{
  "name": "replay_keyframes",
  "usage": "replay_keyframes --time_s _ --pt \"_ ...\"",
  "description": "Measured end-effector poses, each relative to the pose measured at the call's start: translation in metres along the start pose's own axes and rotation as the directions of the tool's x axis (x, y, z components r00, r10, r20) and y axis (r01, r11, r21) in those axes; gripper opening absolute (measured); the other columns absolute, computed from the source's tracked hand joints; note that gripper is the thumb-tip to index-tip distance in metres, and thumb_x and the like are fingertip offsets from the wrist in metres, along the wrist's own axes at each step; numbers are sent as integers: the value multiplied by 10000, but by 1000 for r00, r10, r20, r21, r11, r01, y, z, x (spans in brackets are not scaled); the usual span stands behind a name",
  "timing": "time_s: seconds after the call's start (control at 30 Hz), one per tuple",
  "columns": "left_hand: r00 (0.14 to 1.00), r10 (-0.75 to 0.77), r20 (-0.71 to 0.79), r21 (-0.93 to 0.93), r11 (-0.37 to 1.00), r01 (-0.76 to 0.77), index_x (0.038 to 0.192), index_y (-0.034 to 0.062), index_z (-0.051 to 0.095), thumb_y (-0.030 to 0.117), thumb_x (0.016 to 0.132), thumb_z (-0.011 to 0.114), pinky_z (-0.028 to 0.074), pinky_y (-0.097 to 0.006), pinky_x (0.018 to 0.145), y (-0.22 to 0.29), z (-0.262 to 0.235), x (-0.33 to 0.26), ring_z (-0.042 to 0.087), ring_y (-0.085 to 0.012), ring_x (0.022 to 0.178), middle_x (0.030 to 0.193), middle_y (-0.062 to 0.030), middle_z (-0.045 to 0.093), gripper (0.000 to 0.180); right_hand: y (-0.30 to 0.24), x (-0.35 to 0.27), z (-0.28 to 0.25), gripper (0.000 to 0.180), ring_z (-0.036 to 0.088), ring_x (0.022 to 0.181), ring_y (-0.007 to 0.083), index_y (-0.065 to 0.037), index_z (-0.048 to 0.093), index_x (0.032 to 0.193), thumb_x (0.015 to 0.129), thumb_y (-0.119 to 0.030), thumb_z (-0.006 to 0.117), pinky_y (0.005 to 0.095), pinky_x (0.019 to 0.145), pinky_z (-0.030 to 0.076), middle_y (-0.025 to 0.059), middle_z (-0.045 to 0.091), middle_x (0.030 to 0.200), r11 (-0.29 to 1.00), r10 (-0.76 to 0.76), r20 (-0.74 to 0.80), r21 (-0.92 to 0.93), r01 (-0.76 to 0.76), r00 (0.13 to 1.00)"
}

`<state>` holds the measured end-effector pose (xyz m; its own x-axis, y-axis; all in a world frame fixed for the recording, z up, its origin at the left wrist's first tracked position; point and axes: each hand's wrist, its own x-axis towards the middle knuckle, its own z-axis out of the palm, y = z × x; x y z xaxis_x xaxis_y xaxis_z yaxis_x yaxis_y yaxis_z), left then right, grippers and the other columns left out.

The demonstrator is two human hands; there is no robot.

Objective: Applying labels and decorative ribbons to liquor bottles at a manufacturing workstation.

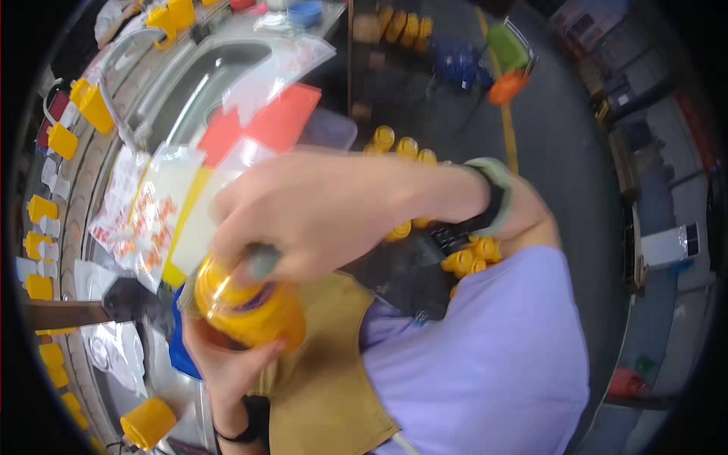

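A glossy yellow plastic jar (258, 311) with a dark mark on its side is in front of me, tilted. My left hand (231, 368) cups it from below, thumb on its lower side. My right hand (303, 205) reaches across from the right, fingers curled down onto the jar's top, blurred by motion. A small grey-green spot (263, 261) shows by its fingers; I cannot make out what it is. The jar's top is mostly hidden behind the right hand. A black band sits on each wrist.
Printed sheets (159, 220) and a red sheet (292, 117) lie beside a metal sink (205, 83). Yellow containers (95, 102) line the left side; another yellow container (148, 423) lies lower left. Several yellow jars (474, 254) stand low on the right. A green-and-orange chair (508, 53) stands beyond.
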<state>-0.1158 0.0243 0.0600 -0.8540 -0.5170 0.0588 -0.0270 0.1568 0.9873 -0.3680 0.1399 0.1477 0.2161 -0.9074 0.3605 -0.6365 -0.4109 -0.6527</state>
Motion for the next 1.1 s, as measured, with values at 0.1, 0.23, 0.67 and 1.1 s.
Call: replay_keyframes --time_s 0.1,0.23,0.67,1.1 --pt "969 246 11 221 945 -242 1588 -38 266 457 633 974 237 -453 1240 -4 17 6 371 -340 1483 1589 -221 397 1287 -1 -89 -19 217 660 958 364 -25 720 978 915 -218 645 441 829 518 173 693 998 911 395 -22 -119 -394 919" --pt "968 224 -117 136 969 -208 1580 -34 291 379 897 770 209 -480 1254 -5 5 2 368 -351 1495 1589 -243 394 931 -1 -228 -14 237 651 894 363 -14 695 920 928 -245 642 435 798 508 179 672 893 617 692 -310 -214 -758 651" --pt "974 139 -178 230 968 -96 1523 -35 418 307 995 624 231 -478 1250 -31 -4 -35 399 -339 1488 1579 -227 434 662 142 -497 255 222 713 1005 379 -205 809 1062 873 -226 695 486 851 572 151 739 1129 -355 840 -438 0 -935 -319" --pt "852 -58 -521 259 940 222 1497 -22 473 194 1016 548 281 -454 1232 -34 -8 -103 436 -279 1467 1575 -168 462 533 268 -574 290 280 690 1118 385 -137 769 1127 923 -239 607 496 927 563 202 726 1172 -433 784 -422 156 -888 -456"
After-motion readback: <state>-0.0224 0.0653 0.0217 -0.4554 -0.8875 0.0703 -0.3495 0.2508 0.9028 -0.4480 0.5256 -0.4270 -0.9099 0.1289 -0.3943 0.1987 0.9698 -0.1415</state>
